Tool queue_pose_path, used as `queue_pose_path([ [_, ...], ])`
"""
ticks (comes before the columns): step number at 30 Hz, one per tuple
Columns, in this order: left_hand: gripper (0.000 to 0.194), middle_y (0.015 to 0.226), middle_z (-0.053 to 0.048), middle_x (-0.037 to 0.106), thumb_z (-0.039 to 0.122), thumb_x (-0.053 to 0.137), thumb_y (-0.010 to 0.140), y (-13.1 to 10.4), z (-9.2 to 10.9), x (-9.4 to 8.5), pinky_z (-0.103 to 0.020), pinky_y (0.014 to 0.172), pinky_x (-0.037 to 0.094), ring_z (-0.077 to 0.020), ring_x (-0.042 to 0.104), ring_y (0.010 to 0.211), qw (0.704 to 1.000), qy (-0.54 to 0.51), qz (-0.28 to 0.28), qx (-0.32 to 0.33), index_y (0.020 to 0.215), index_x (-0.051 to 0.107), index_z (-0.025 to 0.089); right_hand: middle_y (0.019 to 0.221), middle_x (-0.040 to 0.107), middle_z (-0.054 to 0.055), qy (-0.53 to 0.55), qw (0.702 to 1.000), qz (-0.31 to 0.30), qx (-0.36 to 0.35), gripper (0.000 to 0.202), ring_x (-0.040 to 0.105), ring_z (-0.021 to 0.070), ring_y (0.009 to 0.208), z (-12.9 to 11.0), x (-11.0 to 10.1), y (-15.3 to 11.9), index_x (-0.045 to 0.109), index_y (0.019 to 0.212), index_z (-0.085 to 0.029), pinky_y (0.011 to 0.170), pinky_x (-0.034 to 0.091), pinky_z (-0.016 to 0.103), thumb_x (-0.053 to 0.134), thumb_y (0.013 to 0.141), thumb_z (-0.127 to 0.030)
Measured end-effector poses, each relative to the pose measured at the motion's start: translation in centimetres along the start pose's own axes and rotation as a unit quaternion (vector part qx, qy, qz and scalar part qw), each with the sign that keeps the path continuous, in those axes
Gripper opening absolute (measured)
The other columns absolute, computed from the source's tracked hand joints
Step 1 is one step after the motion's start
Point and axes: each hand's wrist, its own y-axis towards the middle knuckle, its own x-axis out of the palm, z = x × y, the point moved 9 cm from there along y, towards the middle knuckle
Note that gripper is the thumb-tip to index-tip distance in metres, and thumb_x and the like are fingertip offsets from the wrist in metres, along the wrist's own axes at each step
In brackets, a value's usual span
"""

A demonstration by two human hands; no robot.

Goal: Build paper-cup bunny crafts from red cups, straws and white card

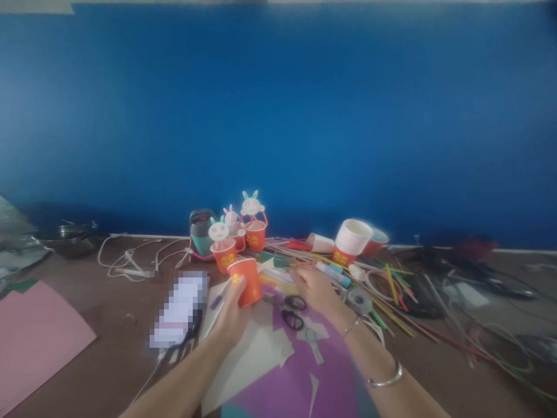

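My left hand [235, 313] is wrapped round an orange paper cup [249, 283] with yellow print, held above the white sheet [248, 354]. Over the middle of the clutter, my right hand [315, 288] has its fingers curled downward; what they grip, if anything, is hidden and blurred. Close to that hand lie black-handled scissors [293, 312], a blue glue stick [334, 274] and a tape roll [359, 301]. Behind the held cup stand orange cups with paper rabbit faces, the nearest being a decorated cup [223, 256] and the farthest another decorated cup [255, 235].
A stack of paper cups [351, 241] stands at the back right, beside scattered coloured pipe cleaners [394, 316]. At left lie a phone [180, 310], white cables [130, 258] and pink paper [39, 348]. Purple paper [296, 389] with scraps lies in front. A blue wall [278, 116] rises behind.
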Motion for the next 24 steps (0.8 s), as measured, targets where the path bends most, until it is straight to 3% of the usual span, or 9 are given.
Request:
queue_pose_path([
  [4,0.041,0.102,-0.009,0.072,0.035,0.067,0.082,0.1,0.1,0.2,-0.034,0.086,0.05,-0.0235,0.067,0.094,1.0,-0.004,-0.006,0.006,0.115,0.059,0.012,0.072,0.066,0.006,-0.01,0.999,0.013,0.036,0.038,0.06,0.0178,0.069,0.6,-0.4,0.0,0.055,0.069,-0.019,0.063,0.034,0.027,0.034,0.097,-0.034],
  [8,0.04,0.1,-0.008,0.072,0.036,0.07,0.079,0.2,0.0,-0.3,-0.032,0.086,0.05,-0.023,0.067,0.093,1.0,-0.011,0.013,0.005,0.11,0.061,0.013,0.086,0.068,0.006,0.011,1.0,-0.008,0.01,0.022,0.062,0.0173,0.077,-0.4,-0.4,-0.3,0.057,0.087,-0.018,0.066,0.037,0.025,0.038,0.095,-0.023],
  [11,0.037,0.098,-0.007,0.073,0.036,0.071,0.079,0.2,-0.1,-0.4,-0.031,0.085,0.051,-0.0212,0.068,0.089,1.0,-0.011,0.017,0.004,0.108,0.063,0.014,0.079,0.068,0.006,-0.022,1.0,-0.016,-0.01,0.031,0.062,0.0179,0.074,-1.0,-0.3,-0.3,0.059,0.075,-0.018,0.064,0.037,0.026,0.038,0.096,-0.028],
  [13,0.036,0.097,-0.006,0.073,0.035,0.07,0.079,0.1,0.0,-0.4,-0.03,0.084,0.051,-0.0205,0.068,0.088,1.0,-0.011,0.02,0.005,0.107,0.063,0.015,0.067,0.067,0.007,-0.062,0.998,-0.026,0.002,0.046,0.061,0.0183,0.066,-0.8,0.0,-0.3,0.058,0.064,-0.018,0.061,0.035,0.027,0.034,0.098,-0.036],
  [15,0.035,0.095,-0.006,0.073,0.035,0.07,0.079,0.1,0.0,-0.4,-0.031,0.084,0.052,-0.0202,0.068,0.086,1.0,-0.014,0.022,0.002,0.107,0.063,0.015,0.066,0.067,0.008,-0.088,0.995,-0.038,0.016,0.048,0.062,0.0192,0.065,-0.5,0.2,-0.4,0.061,0.063,-0.018,0.061,0.036,0.028,0.036,0.097,-0.04],
  [18,0.032,0.093,-0.007,0.073,0.034,0.069,0.08,0.0,0.1,-0.1,-0.03,0.082,0.053,-0.0194,0.068,0.081,1.0,-0.019,0.017,0.002,0.104,0.064,0.014,0.097,0.071,0.012,-0.103,0.995,-0.011,0.0,0.021,0.064,0.0234,0.09,-0.9,-0.1,-0.6,0.066,0.097,-0.014,0.074,0.041,0.029,0.051,0.089,-0.025],
  [20,0.03,0.093,-0.007,0.073,0.034,0.069,0.08,0.0,0.1,0.0,-0.029,0.079,0.053,-0.0186,0.068,0.08,1.0,-0.019,0.011,-0.002,0.102,0.065,0.014,0.112,0.066,0.014,-0.111,0.994,-0.003,-0.023,0.03,0.059,0.0253,0.105,-1.4,0.0,-0.9,0.062,0.111,-0.012,0.084,0.04,0.031,0.055,0.082,-0.015],
  [24,0.024,0.093,-0.006,0.073,0.033,0.065,0.083,-0.1,0.2,0.0,-0.031,0.077,0.055,-0.018,0.068,0.078,0.999,-0.034,0.027,-0.015,0.098,0.066,0.014,0.099,0.068,0.011,-0.131,0.981,-0.123,-0.072,0.024,0.06,0.0247,0.097,-3.1,2.6,-2.0,0.066,0.097,-0.015,0.082,0.039,0.031,0.054,0.077,-0.009],
])
